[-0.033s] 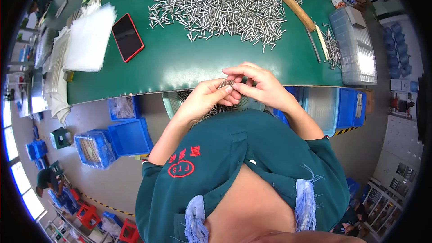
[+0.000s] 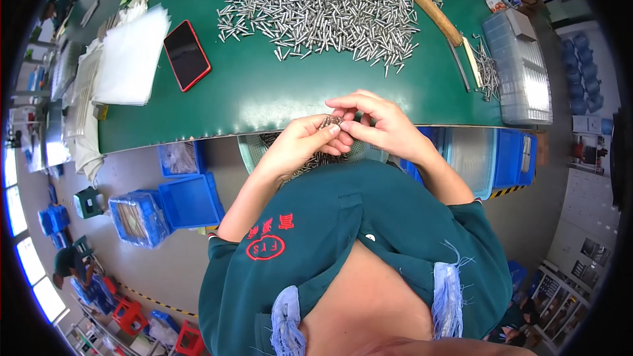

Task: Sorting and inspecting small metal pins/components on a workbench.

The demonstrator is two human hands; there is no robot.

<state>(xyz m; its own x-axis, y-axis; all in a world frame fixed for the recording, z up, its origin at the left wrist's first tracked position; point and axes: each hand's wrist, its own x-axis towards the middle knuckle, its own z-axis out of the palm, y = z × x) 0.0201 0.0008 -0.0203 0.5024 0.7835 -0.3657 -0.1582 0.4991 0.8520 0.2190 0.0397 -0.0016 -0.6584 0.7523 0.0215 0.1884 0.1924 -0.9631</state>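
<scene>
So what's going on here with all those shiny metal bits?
A person is holding a few small metal pieces in the left grip, with the right grip right beside them. Underneath is a pale green basket with more metal bits in it. On the green table ahead lies a big pile of shiny pins, with a red-edged phone to its left.
</scene>
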